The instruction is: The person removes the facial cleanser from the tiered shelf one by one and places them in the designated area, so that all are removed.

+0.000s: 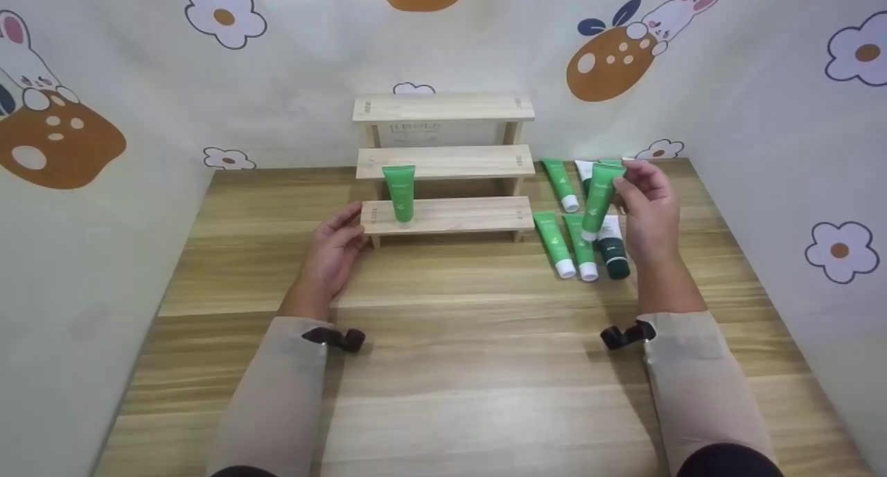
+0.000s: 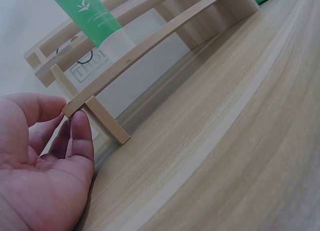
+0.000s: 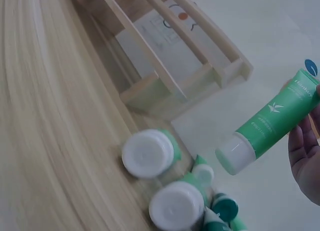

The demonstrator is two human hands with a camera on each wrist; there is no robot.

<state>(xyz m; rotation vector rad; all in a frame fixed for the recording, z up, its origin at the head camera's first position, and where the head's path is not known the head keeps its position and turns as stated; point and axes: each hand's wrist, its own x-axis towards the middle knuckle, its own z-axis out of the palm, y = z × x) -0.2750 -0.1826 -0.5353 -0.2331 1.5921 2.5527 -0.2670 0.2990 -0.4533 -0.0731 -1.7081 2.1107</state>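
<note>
A three-tier wooden step shelf (image 1: 457, 215) stands against the back of the table. On its lowest tier, toward the left, a green squeeze tube (image 1: 400, 191) stands upright on its white cap. My left hand (image 1: 331, 255) pinches the left end of that tier between thumb and fingers, and the left wrist view shows the grip on the shelf corner (image 2: 75, 105). In my right hand (image 1: 650, 217) another green squeeze tube (image 1: 600, 198) is held by its flat crimped end, tilted with the white cap (image 3: 236, 153) downward. It hangs above the tubes lying to the right of the shelf.
Several tubes lie on the table right of the shelf, among them a green tube (image 1: 553, 243) and a white and dark green tube (image 1: 615, 254). Patterned cloth walls (image 1: 291, 109) enclose the wooden table (image 1: 443, 366) at the back and sides.
</note>
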